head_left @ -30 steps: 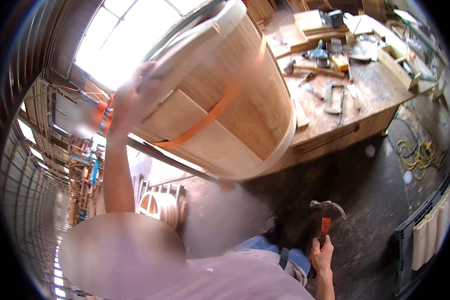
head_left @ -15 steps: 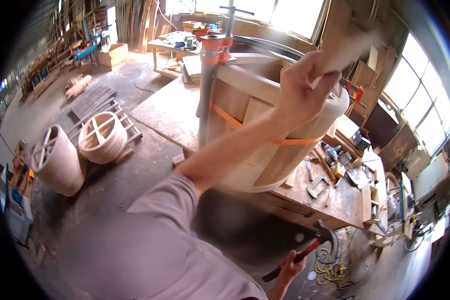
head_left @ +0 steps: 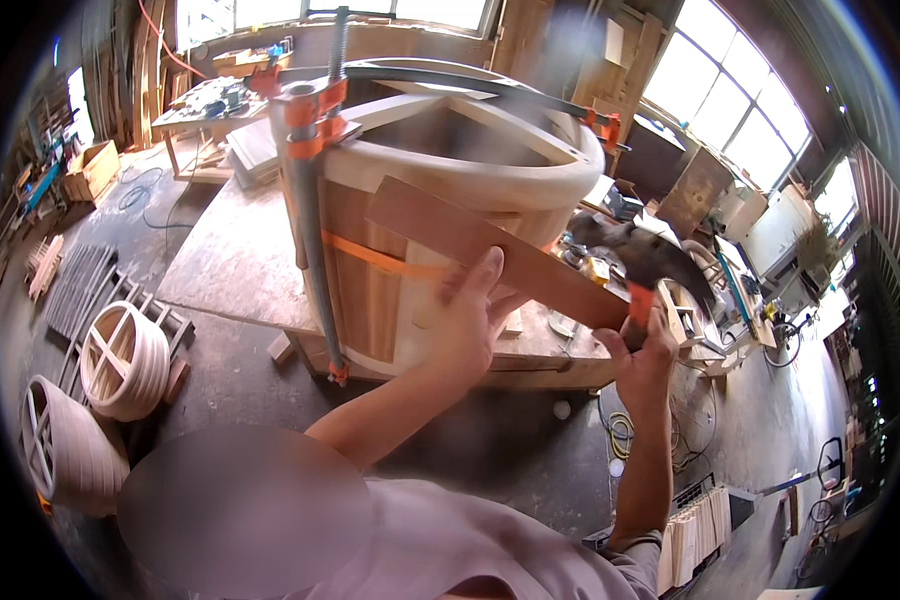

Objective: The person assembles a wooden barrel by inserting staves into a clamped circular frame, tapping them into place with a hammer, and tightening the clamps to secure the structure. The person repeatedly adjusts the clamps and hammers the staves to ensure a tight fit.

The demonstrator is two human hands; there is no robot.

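My left hand (head_left: 475, 315) grips a flat brown wooden board (head_left: 510, 258) near its middle, thumb on the face towards me. The board slants across the front of a large rounded wooden drum (head_left: 450, 180). In my right hand (head_left: 647, 355) is a claw hammer (head_left: 635, 250), its dark head up and its red handle partly hidden by my fingers. The right thumb lies at the board's lower right end; whether it also presses the board I cannot tell. An orange strap (head_left: 380, 256) runs round the drum, and a bar clamp (head_left: 320, 220) stands against its left side.
The drum stands on a workbench (head_left: 225, 262), with tools cluttering its right part. Another long clamp (head_left: 460, 88) crosses the drum's top. Two ribbed wooden tubs (head_left: 125, 360) (head_left: 70, 455) are on the floor at left. A yellow cord (head_left: 620, 437) and stacked slats (head_left: 695, 535) lie at lower right.
My left hand has come down from above the drum's right rim with the board. My right hand has risen with the hammer to the board's end. The view has turned to the right.
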